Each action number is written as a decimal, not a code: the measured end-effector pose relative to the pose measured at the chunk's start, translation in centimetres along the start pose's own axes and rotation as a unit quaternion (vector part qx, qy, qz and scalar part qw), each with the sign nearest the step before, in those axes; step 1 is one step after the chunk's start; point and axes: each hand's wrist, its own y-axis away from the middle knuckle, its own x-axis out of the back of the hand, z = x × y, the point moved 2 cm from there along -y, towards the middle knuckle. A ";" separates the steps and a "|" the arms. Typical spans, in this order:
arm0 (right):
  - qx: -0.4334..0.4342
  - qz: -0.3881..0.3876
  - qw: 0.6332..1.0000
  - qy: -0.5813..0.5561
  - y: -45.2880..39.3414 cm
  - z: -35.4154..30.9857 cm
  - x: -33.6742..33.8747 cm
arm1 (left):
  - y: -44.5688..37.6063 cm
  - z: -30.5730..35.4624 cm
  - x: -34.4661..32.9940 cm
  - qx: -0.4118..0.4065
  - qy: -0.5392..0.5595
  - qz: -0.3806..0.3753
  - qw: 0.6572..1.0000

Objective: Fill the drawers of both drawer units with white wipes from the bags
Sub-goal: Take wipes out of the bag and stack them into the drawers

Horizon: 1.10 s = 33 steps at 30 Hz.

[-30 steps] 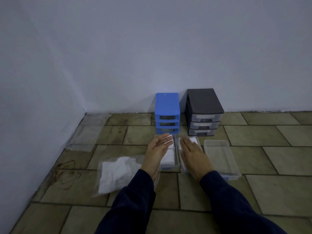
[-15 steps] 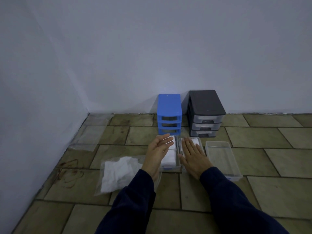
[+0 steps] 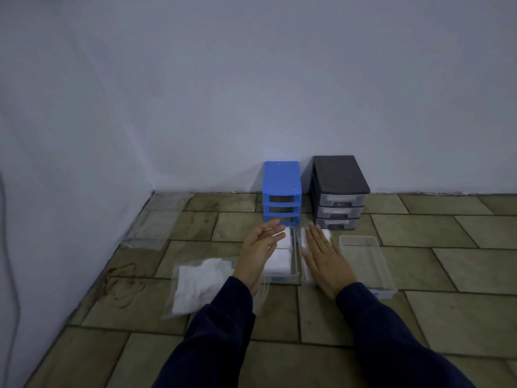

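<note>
A blue drawer unit (image 3: 282, 191) and a black drawer unit (image 3: 339, 191) stand side by side against the far wall. Three clear drawers lie on the floor in front of them. The left drawer (image 3: 293, 271) holds folded white wipes (image 3: 279, 259), and my left hand (image 3: 258, 252) hovers over its left side, palm turned inward, fingers straight. My right hand (image 3: 326, 260) lies flat, palm down, on the wipes in the middle drawer (image 3: 300, 239). The right drawer (image 3: 366, 264) looks empty. A clear bag of white wipes (image 3: 200, 284) lies left of my left arm.
An empty-looking clear plastic bag (image 3: 156, 222) lies flat near the left wall. The floor is brown tile. White walls meet in a corner at the left. The blue unit's slots are open; the black unit has its drawers in.
The view has shifted slightly. Both hands stay over the two drawers with almost no movement.
</note>
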 end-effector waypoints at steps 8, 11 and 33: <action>-0.061 -0.010 0.994 0.093 0.0 -0.2 -0.6 | 0.6 0.2 0.5 0.004 0.011 0.009 1.000; -0.056 -0.020 0.993 0.099 -0.2 -0.1 -0.8 | 0.6 0.4 0.9 0.003 0.009 0.015 1.000; 0.115 0.063 0.972 -0.195 2.3 -8.7 -0.7 | 3.0 -1.1 12.1 -0.023 -0.270 0.203 0.941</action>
